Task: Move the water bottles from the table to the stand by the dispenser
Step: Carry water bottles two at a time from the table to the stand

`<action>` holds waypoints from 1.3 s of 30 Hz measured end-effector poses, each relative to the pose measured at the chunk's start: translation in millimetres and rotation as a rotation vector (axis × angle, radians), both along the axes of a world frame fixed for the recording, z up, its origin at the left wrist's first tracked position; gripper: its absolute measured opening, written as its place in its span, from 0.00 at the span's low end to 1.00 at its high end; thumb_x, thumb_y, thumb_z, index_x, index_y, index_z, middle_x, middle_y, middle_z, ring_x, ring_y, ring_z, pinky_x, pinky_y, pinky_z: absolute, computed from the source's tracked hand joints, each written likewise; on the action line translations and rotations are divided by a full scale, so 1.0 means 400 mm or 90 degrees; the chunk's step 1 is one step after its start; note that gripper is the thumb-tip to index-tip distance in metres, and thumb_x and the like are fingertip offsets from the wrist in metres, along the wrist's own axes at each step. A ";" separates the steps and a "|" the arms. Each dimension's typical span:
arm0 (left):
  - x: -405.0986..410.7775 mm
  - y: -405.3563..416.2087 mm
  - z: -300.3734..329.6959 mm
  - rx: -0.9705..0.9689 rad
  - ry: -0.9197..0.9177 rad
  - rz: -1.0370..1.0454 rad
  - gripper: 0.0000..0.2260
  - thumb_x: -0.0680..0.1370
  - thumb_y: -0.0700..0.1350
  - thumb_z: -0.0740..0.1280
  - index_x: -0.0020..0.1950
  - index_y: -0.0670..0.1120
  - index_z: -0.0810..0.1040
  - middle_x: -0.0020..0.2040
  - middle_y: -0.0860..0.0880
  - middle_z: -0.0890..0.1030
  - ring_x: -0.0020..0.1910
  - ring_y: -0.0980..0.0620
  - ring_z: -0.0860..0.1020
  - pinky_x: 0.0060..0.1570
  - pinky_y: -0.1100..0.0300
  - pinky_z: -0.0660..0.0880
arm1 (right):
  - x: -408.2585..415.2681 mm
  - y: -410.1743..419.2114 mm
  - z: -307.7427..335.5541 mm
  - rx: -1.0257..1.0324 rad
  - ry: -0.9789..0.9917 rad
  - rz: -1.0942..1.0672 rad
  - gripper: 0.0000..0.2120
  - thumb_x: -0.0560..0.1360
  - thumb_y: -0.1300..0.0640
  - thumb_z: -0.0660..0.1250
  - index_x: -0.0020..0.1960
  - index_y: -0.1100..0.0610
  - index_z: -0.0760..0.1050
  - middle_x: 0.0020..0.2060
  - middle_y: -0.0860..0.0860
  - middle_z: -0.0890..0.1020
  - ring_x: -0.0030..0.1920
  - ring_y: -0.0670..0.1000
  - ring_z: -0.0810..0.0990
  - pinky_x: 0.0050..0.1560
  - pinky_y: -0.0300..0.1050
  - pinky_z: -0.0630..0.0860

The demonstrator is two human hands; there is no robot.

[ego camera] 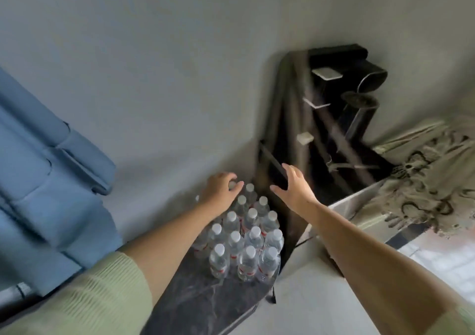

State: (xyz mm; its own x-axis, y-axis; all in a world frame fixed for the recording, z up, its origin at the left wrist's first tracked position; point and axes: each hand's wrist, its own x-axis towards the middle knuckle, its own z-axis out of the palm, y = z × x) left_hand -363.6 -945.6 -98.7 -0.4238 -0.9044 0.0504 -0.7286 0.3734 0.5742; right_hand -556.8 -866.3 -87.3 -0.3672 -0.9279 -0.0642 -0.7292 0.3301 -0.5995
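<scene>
Several clear water bottles with white caps and red labels stand packed together on a dark marbled table. My left hand curls over the cap of a bottle at the far end of the group and grips it. My right hand hovers open, fingers spread, just right of the bottles and in front of the dark stand. A black dispenser sits at the top of that stand against the wall.
A blue sofa fills the left side. At right, a pale ledge carries a grey patterned cloth. The grey wall lies behind everything. The frame is motion-blurred.
</scene>
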 end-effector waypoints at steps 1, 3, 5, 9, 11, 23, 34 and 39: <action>-0.001 -0.012 0.032 -0.024 -0.033 -0.005 0.19 0.80 0.56 0.61 0.65 0.47 0.75 0.65 0.47 0.76 0.64 0.46 0.72 0.62 0.54 0.67 | -0.005 -0.007 0.034 -0.004 0.036 0.016 0.35 0.77 0.49 0.66 0.77 0.53 0.53 0.77 0.53 0.55 0.74 0.56 0.61 0.72 0.51 0.63; 0.003 -0.033 0.083 -0.057 -0.097 -0.013 0.22 0.80 0.59 0.56 0.69 0.50 0.70 0.69 0.49 0.72 0.69 0.47 0.68 0.69 0.45 0.61 | -0.014 -0.019 0.087 0.000 0.116 0.042 0.34 0.78 0.48 0.64 0.78 0.52 0.52 0.77 0.53 0.53 0.75 0.57 0.58 0.75 0.56 0.58; 0.017 -0.052 0.122 -0.085 -0.138 -0.025 0.24 0.80 0.60 0.52 0.72 0.50 0.65 0.72 0.49 0.69 0.72 0.47 0.64 0.72 0.40 0.55 | -0.019 -0.029 0.127 0.008 0.192 0.061 0.33 0.79 0.47 0.62 0.78 0.52 0.51 0.78 0.53 0.52 0.77 0.57 0.54 0.76 0.58 0.50; 0.044 -0.084 0.172 -0.123 -0.185 -0.033 0.25 0.81 0.60 0.50 0.74 0.50 0.62 0.73 0.49 0.67 0.73 0.47 0.61 0.72 0.39 0.53 | -0.018 -0.051 0.175 0.007 0.278 0.082 0.30 0.80 0.44 0.56 0.78 0.52 0.50 0.78 0.53 0.51 0.78 0.55 0.50 0.76 0.58 0.45; 0.055 -0.098 0.193 -0.144 -0.191 -0.032 0.23 0.81 0.59 0.50 0.72 0.50 0.63 0.71 0.49 0.67 0.73 0.48 0.61 0.70 0.39 0.53 | -0.016 -0.067 0.193 0.005 0.299 0.086 0.30 0.81 0.42 0.53 0.78 0.52 0.50 0.78 0.53 0.51 0.78 0.54 0.49 0.76 0.59 0.43; 0.058 -0.119 0.206 -0.169 -0.242 -0.034 0.23 0.81 0.60 0.49 0.73 0.51 0.62 0.73 0.49 0.64 0.75 0.48 0.56 0.72 0.38 0.48 | -0.020 -0.168 0.229 0.011 0.318 0.160 0.28 0.82 0.43 0.50 0.77 0.53 0.51 0.77 0.53 0.55 0.78 0.53 0.49 0.75 0.60 0.42; 0.053 -0.082 0.161 -0.083 -0.242 0.215 0.23 0.81 0.60 0.48 0.73 0.52 0.62 0.74 0.49 0.64 0.75 0.48 0.57 0.72 0.40 0.50 | -0.028 -0.302 0.185 0.000 0.335 0.389 0.29 0.81 0.41 0.47 0.78 0.51 0.46 0.78 0.51 0.51 0.78 0.51 0.48 0.75 0.59 0.43; 0.046 0.026 0.116 -0.057 -0.243 0.285 0.23 0.81 0.60 0.48 0.73 0.52 0.62 0.75 0.50 0.64 0.75 0.49 0.58 0.73 0.41 0.50 | 0.004 -0.319 0.140 0.008 0.356 0.493 0.28 0.81 0.41 0.46 0.78 0.50 0.47 0.78 0.50 0.52 0.78 0.51 0.50 0.76 0.61 0.44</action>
